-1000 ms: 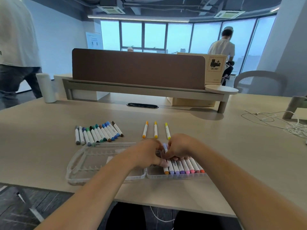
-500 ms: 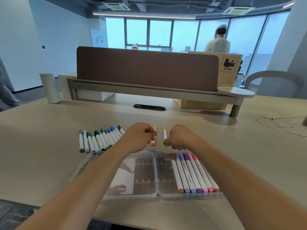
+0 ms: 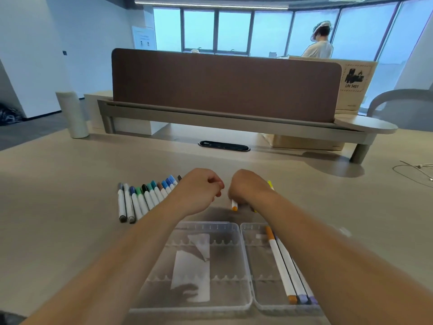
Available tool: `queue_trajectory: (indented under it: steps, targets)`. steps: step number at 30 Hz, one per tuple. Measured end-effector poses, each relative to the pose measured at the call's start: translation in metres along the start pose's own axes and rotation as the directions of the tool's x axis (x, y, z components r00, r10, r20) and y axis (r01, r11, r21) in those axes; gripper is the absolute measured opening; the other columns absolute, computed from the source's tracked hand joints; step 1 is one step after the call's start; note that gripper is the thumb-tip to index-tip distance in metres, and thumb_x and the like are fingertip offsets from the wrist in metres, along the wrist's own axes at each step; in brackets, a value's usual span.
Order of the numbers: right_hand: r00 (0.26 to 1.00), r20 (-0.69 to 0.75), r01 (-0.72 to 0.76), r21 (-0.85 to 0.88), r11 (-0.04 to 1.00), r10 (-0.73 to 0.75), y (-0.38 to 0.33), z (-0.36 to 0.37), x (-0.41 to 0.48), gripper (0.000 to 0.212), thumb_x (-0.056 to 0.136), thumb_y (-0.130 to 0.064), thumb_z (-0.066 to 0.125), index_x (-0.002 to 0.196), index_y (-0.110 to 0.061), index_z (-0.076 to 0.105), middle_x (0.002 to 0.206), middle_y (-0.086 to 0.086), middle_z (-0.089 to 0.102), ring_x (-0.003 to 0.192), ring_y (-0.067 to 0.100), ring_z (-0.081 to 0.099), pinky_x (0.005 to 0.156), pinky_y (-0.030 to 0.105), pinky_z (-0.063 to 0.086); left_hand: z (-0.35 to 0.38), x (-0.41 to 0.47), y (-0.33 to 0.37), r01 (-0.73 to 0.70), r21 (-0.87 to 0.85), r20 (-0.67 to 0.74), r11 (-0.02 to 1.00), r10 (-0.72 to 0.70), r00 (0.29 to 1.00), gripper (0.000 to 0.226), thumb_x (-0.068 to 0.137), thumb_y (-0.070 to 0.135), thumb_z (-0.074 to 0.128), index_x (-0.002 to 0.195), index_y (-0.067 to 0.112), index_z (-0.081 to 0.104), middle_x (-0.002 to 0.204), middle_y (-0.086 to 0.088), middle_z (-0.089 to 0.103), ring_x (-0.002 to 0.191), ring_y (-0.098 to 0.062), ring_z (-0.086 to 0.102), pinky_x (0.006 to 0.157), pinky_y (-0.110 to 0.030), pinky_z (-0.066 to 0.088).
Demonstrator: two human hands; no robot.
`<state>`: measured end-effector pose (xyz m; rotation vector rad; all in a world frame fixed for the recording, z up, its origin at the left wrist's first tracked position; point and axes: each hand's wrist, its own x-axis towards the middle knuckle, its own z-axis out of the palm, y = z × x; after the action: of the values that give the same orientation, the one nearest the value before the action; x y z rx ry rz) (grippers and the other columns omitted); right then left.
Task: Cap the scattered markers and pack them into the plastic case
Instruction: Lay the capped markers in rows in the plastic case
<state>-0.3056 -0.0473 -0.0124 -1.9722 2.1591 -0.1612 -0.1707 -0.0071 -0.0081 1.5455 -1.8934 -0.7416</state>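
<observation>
Now that my grips have left the plastic case (image 3: 206, 225), the right grip (image 3: 248, 188) is clasping another orange marker (image 3: 234, 205), the left grip (image 3: 201, 191) curling, contents unclear.

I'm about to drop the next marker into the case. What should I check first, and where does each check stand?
1. Right hand grips the orange marker: ok.
2. That marker's cap is seated: cannot tell, the hands cover it.
3. Plastic case lies open: ok.
4. Free slots beside the packed markers in the right half: ok.
5. Left hand is free to steady the case: cannot tell, its fingers are curled under.
6. Nothing left to pack: not ok, a row of loose markers lies on the table.
</observation>
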Motion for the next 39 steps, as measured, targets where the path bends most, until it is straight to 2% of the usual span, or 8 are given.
queue_trajectory:
  steps: [5,11,18,22,26,28,35,39]
  targets:
    - [0.99,0.138,0.019,-0.029,0.999,-0.015,0.004,-0.02,-0.02,0.029,0.09,-0.02,0.057,0.064,-0.01,0.065,0.066,0.006,0.064,0.057,0.019,0.057,0.057,0.027,0.045,0.007,-0.012,0.007,0.011,0.061,-0.017,0.998,-0.01,1.0,0.02,0.1,0.024,0.049,0.107,0.021,0.067,0.098,0.003,0.069,0.086,-0.013,0.062,0.089,-0.034,0.055]
    - [0.957,0.287,0.042,0.029,0.999,-0.048,0.029,-0.053,-0.079,0.035,0.09,-0.022,0.05,0.056,-0.012,0.054,0.046,0.001,0.046,0.041,0.017,0.036,0.05,0.023,0.032,0.021,-0.036,0.031,-0.045,0.149,-0.003,0.988,0.046,0.999,0.024,0.1,0.021,0.048,0.115,0.018,0.067,0.111,0.0,0.068,0.092,-0.014,0.059,0.086,-0.026,0.048]
    - [0.898,0.433,0.053,0.082,0.995,-0.084,0.056,-0.051,-0.134,0.039,0.092,-0.023,0.048,0.055,-0.011,0.052,0.036,-0.003,0.044,0.031,0.011,0.033,0.044,0.021,0.026,0.043,-0.064,0.044,-0.122,0.267,0.139,0.956,0.087,0.986,0.032,0.094,0.016,0.054,0.124,0.023,0.062,0.128,0.002,0.061,0.112,-0.014,0.057,0.097,-0.028,0.045]
    - [0.896,0.435,0.055,0.081,0.995,-0.085,0.064,-0.039,-0.144,0.034,0.088,-0.02,0.047,0.055,-0.011,0.053,0.046,0.001,0.046,0.037,0.014,0.034,0.046,0.023,0.027,0.053,-0.08,0.046,-0.137,0.338,0.161,0.931,0.086,0.983,0.035,0.093,0.023,0.058,0.128,0.028,0.06,0.13,0.004,0.058,0.11,-0.016,0.06,0.084,-0.025,0.046]
    - [0.918,0.383,0.06,0.132,0.989,-0.107,0.072,-0.036,-0.145,0.05,0.094,-0.039,0.048,0.053,-0.011,0.05,0.048,0.003,0.046,0.041,0.015,0.035,0.047,0.024,0.029,0.056,-0.086,0.048,-0.16,0.373,0.227,0.914,0.078,0.971,0.025,0.094,0.02,0.053,0.114,0.03,0.064,0.119,0.001,0.063,0.093,-0.02,0.064,0.072,-0.027,0.053]
    - [0.934,0.338,0.069,0.146,0.987,-0.115,0.076,-0.035,-0.142,0.051,0.095,-0.038,0.052,0.052,-0.011,0.051,0.041,0.0,0.046,0.037,0.014,0.037,0.045,0.022,0.03,0.055,-0.088,0.049,-0.175,0.353,0.274,0.919,0.077,0.959,0.024,0.094,0.034,0.058,0.119,0.032,0.06,0.124,0.002,0.06,0.099,-0.017,0.059,0.076,-0.024,0.046]
    - [0.939,0.323,0.071,0.149,0.986,-0.116,0.083,-0.031,-0.133,0.039,0.091,-0.029,0.059,0.056,-0.012,0.055,0.048,0.002,0.047,0.038,0.014,0.039,0.043,0.021,0.033,0.054,-0.094,0.048,-0.129,0.27,0.334,0.954,0.033,0.942,0.083,0.079,0.052,0.074,0.148,0.028,0.037,0.147,0.006,0.047,0.13,-0.018,0.047,0.1,-0.03,0.037]
    - [0.93,0.35,0.069,0.138,0.988,-0.114,0.084,-0.03,-0.13,0.039,0.091,-0.031,0.06,0.058,-0.012,0.055,0.054,0.004,0.049,0.041,0.016,0.039,0.045,0.021,0.033,0.054,-0.095,0.051,-0.142,0.316,0.333,0.938,0.03,0.942,0.071,0.078,0.053,0.074,0.139,0.028,0.049,0.14,0.004,0.054,0.12,-0.017,0.052,0.095,-0.031,0.042]
